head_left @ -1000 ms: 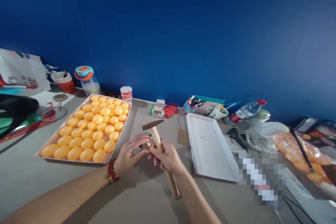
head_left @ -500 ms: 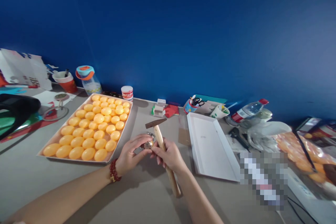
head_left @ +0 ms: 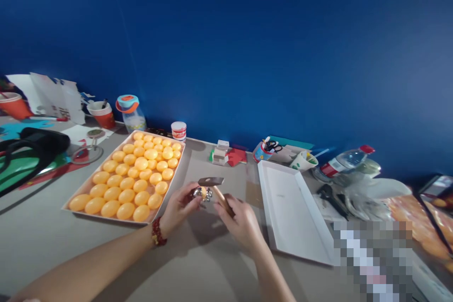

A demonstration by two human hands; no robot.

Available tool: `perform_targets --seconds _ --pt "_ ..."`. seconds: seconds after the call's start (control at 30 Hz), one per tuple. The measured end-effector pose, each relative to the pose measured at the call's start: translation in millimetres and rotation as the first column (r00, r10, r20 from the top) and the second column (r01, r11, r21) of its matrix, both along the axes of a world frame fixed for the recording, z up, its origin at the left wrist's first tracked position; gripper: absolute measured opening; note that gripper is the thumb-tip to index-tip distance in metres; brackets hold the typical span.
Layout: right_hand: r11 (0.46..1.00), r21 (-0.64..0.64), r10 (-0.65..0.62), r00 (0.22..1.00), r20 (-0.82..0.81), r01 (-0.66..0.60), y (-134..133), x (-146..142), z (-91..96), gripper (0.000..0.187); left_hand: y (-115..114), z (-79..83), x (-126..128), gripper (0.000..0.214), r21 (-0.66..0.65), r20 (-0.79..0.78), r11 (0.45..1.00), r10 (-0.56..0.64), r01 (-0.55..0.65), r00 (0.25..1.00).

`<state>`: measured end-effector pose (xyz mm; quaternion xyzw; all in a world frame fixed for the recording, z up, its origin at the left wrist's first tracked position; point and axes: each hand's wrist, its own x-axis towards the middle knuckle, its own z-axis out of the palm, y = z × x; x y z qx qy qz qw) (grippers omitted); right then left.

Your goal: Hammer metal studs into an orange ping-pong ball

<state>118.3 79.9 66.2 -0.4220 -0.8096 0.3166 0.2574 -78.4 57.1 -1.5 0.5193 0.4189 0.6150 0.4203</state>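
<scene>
My left hand (head_left: 180,208), with a dark red bead bracelet (head_left: 158,232) at the wrist, pinches a small cluster of shiny silver beads (head_left: 206,194) with a yellowish part in its middle. What exactly this piece is I cannot make out. A hammer (head_left: 220,194) with a wooden handle is gripped in my right hand (head_left: 241,221), fingers wrapped round the handle. Its dark metal head is just above and beside the silver piece; whether they touch I cannot tell. Both hands are over the grey table (head_left: 198,269), between two trays.
Left is a shallow tray (head_left: 67,208) of orange balls. A white shallow tray (head_left: 293,207) lies right. Behind stand a small red-and-white tub (head_left: 179,130), small boxes (head_left: 220,155), a pen cup (head_left: 262,152) and a plastic bottle (head_left: 343,161). A blue wall (head_left: 226,56) rises behind.
The hammer has turned in my right hand: its head is lower, and the handle now points back under my palm. My right hand has moved slightly away from the silver piece. The view shifted a little.
</scene>
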Motion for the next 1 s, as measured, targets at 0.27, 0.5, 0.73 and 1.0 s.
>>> perform_targets --seconds 0.27,0.5,0.73,1.0 --pt "0.983 0.185 -0.036 0.995 0.094 0.018 2.5 5.6 2.4 0.025 7.0 4.0 -3.8 0.040 -0.075 0.034 0.997 0.036 -0.033 0.999" --pt "0.988 0.152 -0.020 0.985 0.171 -0.006 5.1 4.6 -1.4 0.027 6.2 8.4 -4.4 0.040 -0.077 0.002 0.994 0.078 -0.078 0.997" --pt "0.986 0.166 -0.003 0.981 0.194 -0.030 4.7 3.9 -3.3 0.026 7.8 1.9 -7.6 0.040 -0.067 -0.030 0.996 0.058 -0.060 0.998" --pt "0.988 0.153 0.005 0.983 0.185 -0.034 4.5 0.8 -4.1 0.028 7.8 2.6 -7.1 0.039 -0.041 -0.017 0.998 0.051 -0.052 0.999"
